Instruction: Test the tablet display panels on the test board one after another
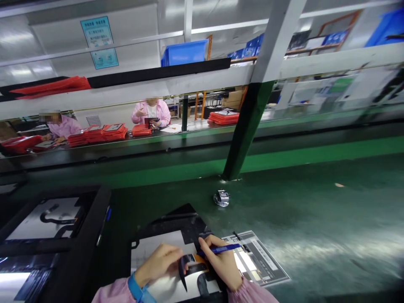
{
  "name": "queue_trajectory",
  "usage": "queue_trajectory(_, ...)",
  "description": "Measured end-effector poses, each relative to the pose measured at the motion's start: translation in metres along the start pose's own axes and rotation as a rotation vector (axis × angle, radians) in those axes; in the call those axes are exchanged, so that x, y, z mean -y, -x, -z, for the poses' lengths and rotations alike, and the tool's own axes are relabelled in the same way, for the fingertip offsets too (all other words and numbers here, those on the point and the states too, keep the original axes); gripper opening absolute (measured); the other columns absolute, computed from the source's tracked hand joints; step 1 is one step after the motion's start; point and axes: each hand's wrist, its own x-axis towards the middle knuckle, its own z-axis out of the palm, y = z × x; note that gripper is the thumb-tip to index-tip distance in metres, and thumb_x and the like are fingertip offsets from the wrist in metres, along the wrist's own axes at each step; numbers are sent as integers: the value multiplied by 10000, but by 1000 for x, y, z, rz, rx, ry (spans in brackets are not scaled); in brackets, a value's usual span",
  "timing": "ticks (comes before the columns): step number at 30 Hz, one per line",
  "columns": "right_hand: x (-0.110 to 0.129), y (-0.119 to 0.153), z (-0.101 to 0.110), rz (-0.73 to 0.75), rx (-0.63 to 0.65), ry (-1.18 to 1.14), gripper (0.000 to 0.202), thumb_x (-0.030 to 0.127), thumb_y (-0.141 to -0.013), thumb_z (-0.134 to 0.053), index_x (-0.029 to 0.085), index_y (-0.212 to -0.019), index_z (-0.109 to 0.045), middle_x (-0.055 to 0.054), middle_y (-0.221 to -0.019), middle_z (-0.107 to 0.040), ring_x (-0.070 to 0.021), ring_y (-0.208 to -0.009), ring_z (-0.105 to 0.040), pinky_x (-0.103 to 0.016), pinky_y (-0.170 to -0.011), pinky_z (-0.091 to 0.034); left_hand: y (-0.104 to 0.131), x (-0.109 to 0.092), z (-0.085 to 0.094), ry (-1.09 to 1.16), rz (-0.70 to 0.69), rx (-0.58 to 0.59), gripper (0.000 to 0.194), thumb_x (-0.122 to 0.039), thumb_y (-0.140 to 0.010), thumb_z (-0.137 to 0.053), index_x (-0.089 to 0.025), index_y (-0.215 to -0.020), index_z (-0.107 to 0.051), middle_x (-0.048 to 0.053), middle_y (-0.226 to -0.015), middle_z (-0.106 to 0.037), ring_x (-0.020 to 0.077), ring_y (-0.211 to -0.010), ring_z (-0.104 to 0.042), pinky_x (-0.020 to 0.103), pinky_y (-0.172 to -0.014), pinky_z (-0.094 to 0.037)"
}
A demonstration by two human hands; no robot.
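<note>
A flat silver panel [172,290] lies in a black holder [189,221] in front of me. My left hand [162,263], with a blue band at the wrist, pinches a curved black ribbon cable [182,273] lifted off the panel. A blue pen [225,248] is gripped in my right hand [222,263]. Its tip end points left, close to the cable's orange part [202,261]; contact cannot be made out. Partly under my right forearm is a printed sheet-like panel [267,259] with white and grey areas.
Black frames [104,202] at left hold another silver panel [47,216] with a black cable; a pen [104,225] lies alongside. A small metal counter [222,198] sits on the green table [303,210] near a slanted post [249,126]. Two people in pink work across, beside red stacks [115,131].
</note>
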Motion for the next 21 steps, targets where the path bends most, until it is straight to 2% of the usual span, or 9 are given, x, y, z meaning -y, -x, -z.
queue_trajectory(2,0,0,1,10,2,21,551,622,-835,-537,221,-476,-419,28,-463,-453,-126,-443,-443,-256,-454,-384,4,-1,-1,54,19,28,494,-579,-877,-485,-172,-694,-696,77,-664,-649,182,-618,-574,297,-660,-441)
queue_trajectory(6,0,1,1,26,6,41,549,615,-847,-526,221,-478,-423,26,-458,-456,-128,-439,-443,-257,-447,-380,3,3,-2,-42,19,50,433,-573,-759,-665,-152,-657,-661,27,-564,-592,135,-520,-505,259,-559,-389)
queue_trajectory(10,2,4,4,29,-2,34,516,562,-869,-541,217,-493,-471,15,-470,-500,-138,-445,-502,-259,-462,-424,-1,9,-1,-102,10,39,425,-550,-758,-671,-142,-644,-638,16,-550,-585,113,-495,-501,241,-528,-391)
queue_trajectory(13,11,6,11,51,-25,10,372,425,-966,-430,202,-753,-638,-32,-674,-667,-159,-556,-638,-260,-553,-517,-1,10,0,-136,-17,45,411,-531,-767,-667,-140,-644,-640,19,-556,-593,106,-494,-508,233,-528,-395)
queue_trajectory(15,22,7,14,179,64,31,285,323,-982,-397,197,-989,-652,-69,-869,-717,-173,-721,-704,-259,-665,-556,0,9,-1,-159,-32,47,402,-518,-779,-658,-138,-648,-638,20,-561,-594,100,-488,-497,231,-520,-386)
queue_trajectory(16,29,7,15,274,154,59,254,283,-968,-416,196,-1045,-642,-83,-938,-717,-180,-802,-710,-260,-720,-558,1,8,-1,-167,-39,50,396,-509,-787,-651,-139,-649,-633,20,-564,-592,97,-484,-490,229,-515,-381)
queue_trajectory(18,42,6,15,447,380,136,209,206,-916,-459,202,-1008,-647,-83,-974,-709,-182,-877,-694,-264,-790,-542,2,6,-2,-189,-60,55,380,-488,-799,-639,-143,-641,-618,16,-565,-585,93,-476,-473,225,-502,-370)
queue_trajectory(19,47,5,14,497,474,181,202,173,-884,-460,206,-946,-650,-73,-947,-708,-178,-851,-685,-267,-780,-534,2,5,-3,-211,-72,55,375,-477,-799,-635,-146,-625,-607,12,-556,-576,90,-465,-461,221,-490,-360)
queue_trajectory(21,54,5,10,533,570,286,201,125,-800,-446,213,-802,-626,-38,-805,-688,-161,-700,-650,-269,-682,-507,2,5,-3,-274,-95,42,371,-453,-795,-629,-151,-584,-585,-1,-523,-551,80,-436,-428,215,-459,-324)
